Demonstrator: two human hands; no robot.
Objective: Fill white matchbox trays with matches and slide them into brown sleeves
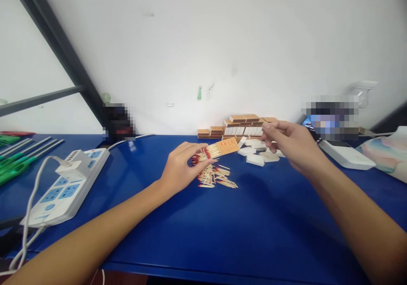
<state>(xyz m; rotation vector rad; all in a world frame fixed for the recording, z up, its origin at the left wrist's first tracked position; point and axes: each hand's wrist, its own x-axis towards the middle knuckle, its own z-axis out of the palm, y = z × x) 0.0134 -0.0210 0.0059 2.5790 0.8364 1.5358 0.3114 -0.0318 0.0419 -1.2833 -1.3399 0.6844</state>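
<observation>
My left hand (186,163) is closed around the near end of a partly open matchbox, whose tan printed sleeve (229,146) points away to the right. Red-headed matches (213,150) stick out of the sleeve between thumb and fingers. Just below lies a loose heap of matches (224,178) on the blue table. My right hand (286,142) hovers to the right, thumb and fingers pinched together; whatever is between them is too small to tell. Beneath and beside it are several white matchbox trays (255,160).
Stacked matchboxes (243,119) stand against the wall. At left lie a white power strip (92,166) with a plugged-in charger and cable, and green-handled tools (19,164). A white device (348,154) and a pastel-coloured packet (386,153) are at right on the blue table (229,234).
</observation>
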